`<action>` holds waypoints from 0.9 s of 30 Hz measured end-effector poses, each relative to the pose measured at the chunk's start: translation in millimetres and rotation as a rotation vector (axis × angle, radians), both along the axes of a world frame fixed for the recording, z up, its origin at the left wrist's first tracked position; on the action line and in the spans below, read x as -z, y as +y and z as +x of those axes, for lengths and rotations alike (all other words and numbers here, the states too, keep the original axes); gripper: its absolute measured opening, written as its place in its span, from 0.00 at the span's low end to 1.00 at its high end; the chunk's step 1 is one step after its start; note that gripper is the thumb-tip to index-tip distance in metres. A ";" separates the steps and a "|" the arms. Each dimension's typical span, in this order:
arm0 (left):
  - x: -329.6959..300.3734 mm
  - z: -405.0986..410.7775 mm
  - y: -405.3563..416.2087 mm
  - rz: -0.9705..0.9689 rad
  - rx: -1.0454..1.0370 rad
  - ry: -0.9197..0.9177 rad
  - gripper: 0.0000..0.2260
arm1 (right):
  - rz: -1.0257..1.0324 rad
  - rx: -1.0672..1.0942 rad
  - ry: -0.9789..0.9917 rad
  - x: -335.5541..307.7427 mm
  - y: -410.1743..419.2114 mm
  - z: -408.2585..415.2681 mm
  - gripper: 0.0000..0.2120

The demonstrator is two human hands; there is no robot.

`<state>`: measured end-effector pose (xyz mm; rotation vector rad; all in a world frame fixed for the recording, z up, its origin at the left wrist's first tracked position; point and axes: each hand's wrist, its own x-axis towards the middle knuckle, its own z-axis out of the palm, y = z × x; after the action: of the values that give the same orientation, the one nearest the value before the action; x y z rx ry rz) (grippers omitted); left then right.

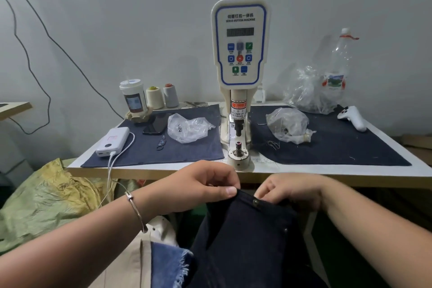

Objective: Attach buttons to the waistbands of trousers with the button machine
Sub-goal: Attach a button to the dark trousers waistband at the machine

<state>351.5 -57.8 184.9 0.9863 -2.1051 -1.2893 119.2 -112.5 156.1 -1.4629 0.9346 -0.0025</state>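
trousers (245,236) of dark cloth hang below the table (350,177) edge, in front of the button machine (239,77). we pinch the waistband corner with our left hand (205,184), and our right hand (289,190) fingers curl over it beside a metal button (256,202).

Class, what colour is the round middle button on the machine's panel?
Red, seen in the head view.
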 end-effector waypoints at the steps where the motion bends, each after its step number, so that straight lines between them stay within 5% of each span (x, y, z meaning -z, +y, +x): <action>1: -1.0 0.7 4.4 0.014 0.011 0.017 0.06 | -0.029 -0.012 -0.035 -11.4 0.2 -1.1 0.06; 4: -6.4 6.9 14.2 0.058 0.040 0.090 0.02 | -0.187 0.055 -0.176 -51.0 1.0 -7.2 0.10; 7: -15.0 23.5 11.2 0.180 -0.081 0.202 0.13 | -0.329 0.082 -0.414 -89.7 7.7 -16.5 0.09; 10: -19.1 30.9 1.8 -0.013 -0.226 0.000 0.26 | -0.348 0.045 -0.578 -110.8 20.0 -17.3 0.07; 15: -23.7 -6.8 -6.0 -0.133 -0.072 -0.171 0.41 | -0.429 0.043 -0.643 -132.2 33.6 -10.9 0.08; 20: -14.7 -26.8 -18.6 -0.110 -0.109 -0.220 0.36 | -0.517 0.000 -0.712 -166.1 46.5 -19.6 0.19; 24: 0.8 0.3 -22.4 -0.067 -0.191 -0.422 0.15 | -0.602 0.058 -0.741 -176.5 42.5 -35.0 0.13; 27: -2.6 40.3 -16.4 -0.086 -0.290 -0.481 0.10 | -0.644 0.074 -0.636 -170.0 29.4 -39.4 0.14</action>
<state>391.9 -74.3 187.5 1.6194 -2.2173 -0.8713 79.8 -83.1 326.2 -1.8422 0.4656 -0.8423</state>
